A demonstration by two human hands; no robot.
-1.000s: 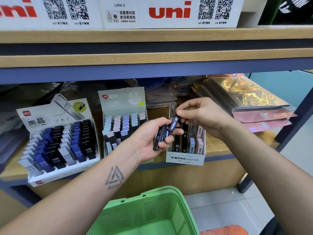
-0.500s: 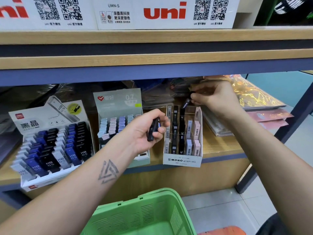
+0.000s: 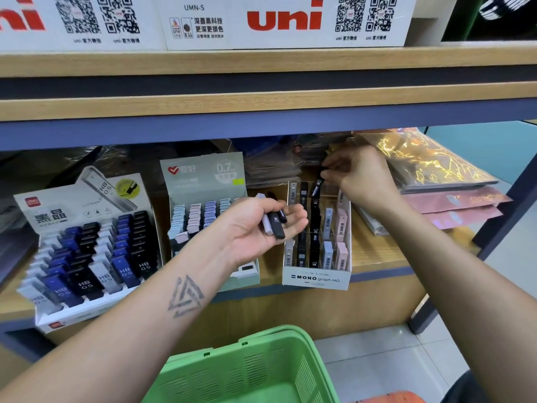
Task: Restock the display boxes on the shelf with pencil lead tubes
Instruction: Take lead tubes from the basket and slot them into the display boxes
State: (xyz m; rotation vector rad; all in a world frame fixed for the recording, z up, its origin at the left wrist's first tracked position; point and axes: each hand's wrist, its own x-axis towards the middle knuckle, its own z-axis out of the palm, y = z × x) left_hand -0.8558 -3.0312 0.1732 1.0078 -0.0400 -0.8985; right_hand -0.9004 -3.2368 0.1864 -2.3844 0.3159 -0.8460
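A white MONO graph MG display box (image 3: 316, 279) stands on the wooden shelf, its slots filled with black, grey and pink lead tubes. My right hand (image 3: 360, 178) is over the box's back row and pinches a dark blue lead tube (image 3: 316, 188) whose lower end dips into a back slot. My left hand (image 3: 255, 225) is palm-up just left of the box, fingers curled round a few lead tubes (image 3: 274, 221), black ones and a pale lilac one.
Left of the MONO box stand a grey-green 0.7 display box (image 3: 203, 175) and a white HB 0.5 display box (image 3: 72, 205), both stocked. Shiny plastic folders (image 3: 436, 170) are stacked at the right. A green basket (image 3: 247, 370) sits below my arms. White uni cartons (image 3: 284, 21) sit on the upper shelf.
My right hand carried the blue tube from my left hand up to the box's back row and now lowers it into a slot. My left hand has opened a little, showing its tubes.
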